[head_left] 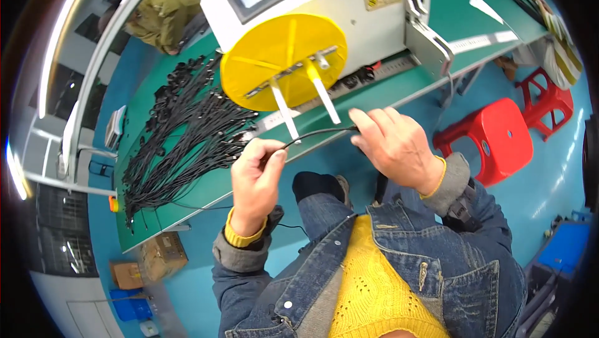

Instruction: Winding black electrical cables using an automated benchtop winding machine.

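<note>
Between my two hands a black cable is stretched in a slight upward curve, just in front of the metal pegs of a winding machine. My left hand is closed around the cable's left part, thumb on top. My right hand pinches its right end with thumb and forefinger. The machine's round yellow disc faces me, with two long metal pegs sticking out toward my hands. A thin length of cable hangs below my left hand. To the left lies a large pile of black cables.
A green table carries the machine. Red plastic stools stand on the blue floor at the right. Cardboard boxes sit under the table at the left. Another person in an olive jacket is across the table.
</note>
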